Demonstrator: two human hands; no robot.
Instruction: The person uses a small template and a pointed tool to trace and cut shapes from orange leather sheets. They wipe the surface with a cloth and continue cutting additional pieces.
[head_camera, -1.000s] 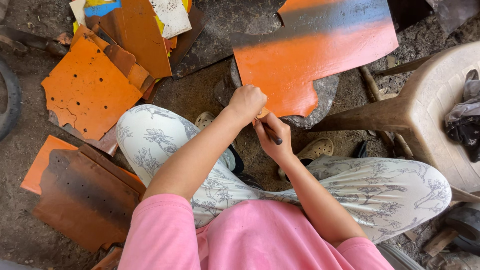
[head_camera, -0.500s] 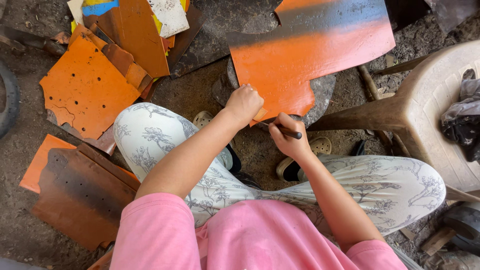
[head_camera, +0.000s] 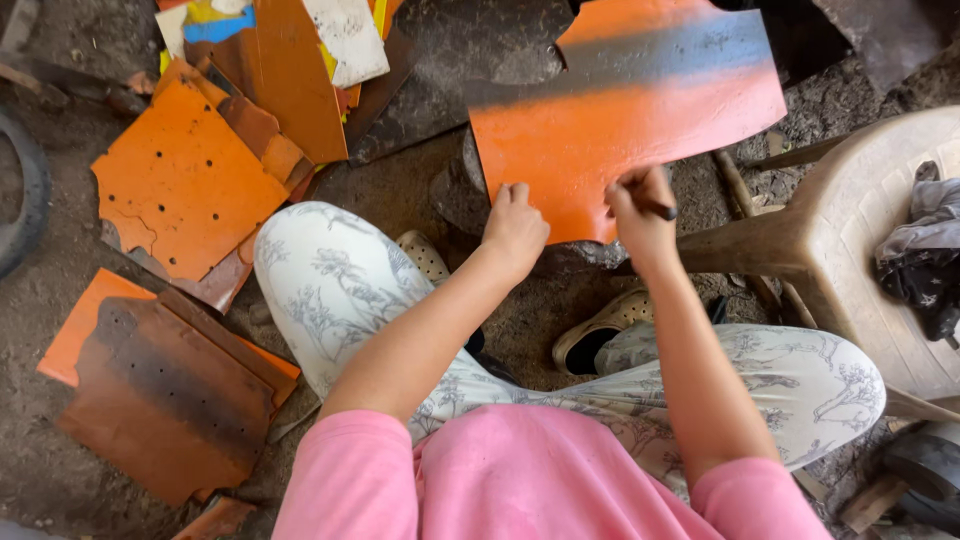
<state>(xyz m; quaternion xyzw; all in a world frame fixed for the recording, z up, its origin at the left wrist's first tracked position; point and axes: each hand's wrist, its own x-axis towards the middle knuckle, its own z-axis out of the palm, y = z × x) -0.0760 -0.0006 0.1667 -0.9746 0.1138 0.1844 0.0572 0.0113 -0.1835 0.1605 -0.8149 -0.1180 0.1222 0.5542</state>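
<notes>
A large orange metal sheet (head_camera: 620, 120) with a dark band across its top lies on a flat stone in front of me. My left hand (head_camera: 515, 228) presses on its near edge, fingers closed against it. My right hand (head_camera: 640, 212) grips a thin dark pencil-like tool (head_camera: 662, 210) over the sheet's lower right edge. My knees in patterned white trousers spread to either side below the hands.
Orange perforated sheet (head_camera: 185, 180) and several rusty offcuts lie at left; a brown-and-orange piece (head_camera: 160, 390) sits at lower left. A beige plastic stool (head_camera: 880, 260) with a dark cloth (head_camera: 925, 250) stands at right. Dirt ground surrounds everything.
My right hand has moved rightward along the sheet's near edge with the tool. My left hand has shifted up onto the sheet's edge.
</notes>
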